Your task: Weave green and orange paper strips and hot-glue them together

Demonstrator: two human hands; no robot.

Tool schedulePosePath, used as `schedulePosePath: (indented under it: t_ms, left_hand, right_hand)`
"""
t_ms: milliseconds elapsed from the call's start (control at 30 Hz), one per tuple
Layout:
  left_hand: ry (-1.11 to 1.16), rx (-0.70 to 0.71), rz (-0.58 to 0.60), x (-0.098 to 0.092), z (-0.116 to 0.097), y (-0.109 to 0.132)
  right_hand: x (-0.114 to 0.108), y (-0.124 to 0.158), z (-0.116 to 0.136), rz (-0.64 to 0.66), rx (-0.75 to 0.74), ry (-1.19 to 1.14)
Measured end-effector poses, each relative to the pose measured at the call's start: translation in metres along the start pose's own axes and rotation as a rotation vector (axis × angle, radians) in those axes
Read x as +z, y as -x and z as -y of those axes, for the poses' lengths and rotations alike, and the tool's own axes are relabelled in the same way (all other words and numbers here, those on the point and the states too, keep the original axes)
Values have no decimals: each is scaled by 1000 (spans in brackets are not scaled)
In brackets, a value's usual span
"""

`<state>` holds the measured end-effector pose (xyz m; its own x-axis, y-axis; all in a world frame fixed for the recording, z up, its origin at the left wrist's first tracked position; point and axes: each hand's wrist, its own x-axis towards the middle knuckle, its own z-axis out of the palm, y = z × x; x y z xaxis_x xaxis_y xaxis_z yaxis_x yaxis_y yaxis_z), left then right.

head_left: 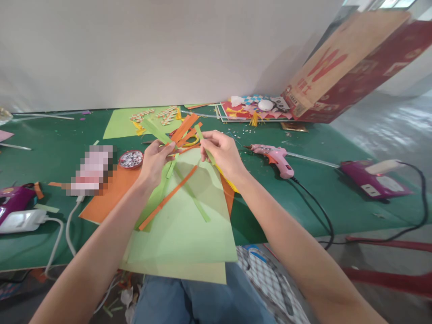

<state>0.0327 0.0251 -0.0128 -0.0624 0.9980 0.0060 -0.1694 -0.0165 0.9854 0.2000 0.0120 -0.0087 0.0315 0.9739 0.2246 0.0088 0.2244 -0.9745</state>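
The right hand (221,150) was closed in a pinch on a light green strip (198,131), thumb against fingers, above the far part of a pale green sheet (189,243). That strip's long axis ran on a steep slant: its free upper end pointed away from the person and a little to the left, while the other end ran back toward the palm, partly hidden by the fingers. The left hand (155,159) was closed too, its thumb and fingertips gripping a bunch of strips just left of the right hand. Out of that bunch, orange strips (184,129) pointed away and to the right, and a green strip (155,131) pointed away and to the left, so the two long axes spread apart like a V. How many strips the left fingers held could not be told. Over the pale sheet, a long orange strip (168,197) slanted with its near end to the left, and a narrow green strip (197,202) slanted with its near end to the right. Yellow-handled scissors (193,140) lay just beyond the hands, and a pink glue gun (275,157) lay to the right on the green table (313,202), its nozzle pointing left
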Motion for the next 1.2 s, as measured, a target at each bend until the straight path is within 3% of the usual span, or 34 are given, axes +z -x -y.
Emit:
schedulePosePath:
  t_ms: [167,367,633,1200]
  left_hand:
    - [9,14,-11,0,1,-1]
    - [-5,26,8,0,1,0]
    - [-9,39,117,-1,0,2]
    - [-33,63,101,-2,1,1]
  right_hand:
    - [1,-1,-3,-20,90,69]
    - [-1,-2,-1,-88,164,-30]
    - [-2,-4,0,-113,213,-87]
    - [-6,-7,3,-172,271,-218]
